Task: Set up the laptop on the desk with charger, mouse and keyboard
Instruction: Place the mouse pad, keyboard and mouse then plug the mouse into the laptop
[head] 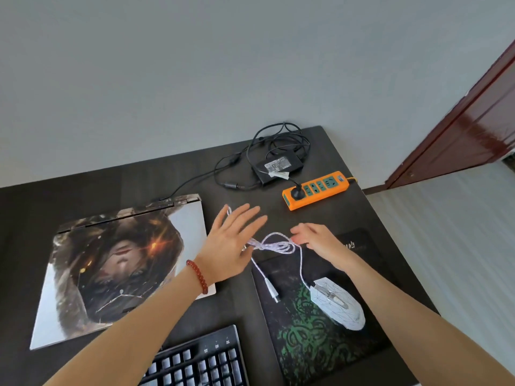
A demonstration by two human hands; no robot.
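A closed laptop with a picture skin lies at the left of the dark desk. A white mouse sits on a black and green mouse pad. Its white cable loops between my hands, with the USB plug lying on the pad's left edge. My left hand hovers flat over the cable with fingers spread. My right hand pinches the cable loop. The black charger brick lies at the back, its plug in an orange power strip. The black keyboard is at the bottom.
The charger's black cord coils behind the brick, and one lead runs left to the laptop's back edge. The desk's right edge drops to a pale floor. A reddish-brown door stands at the far right. A grey wall is behind the desk.
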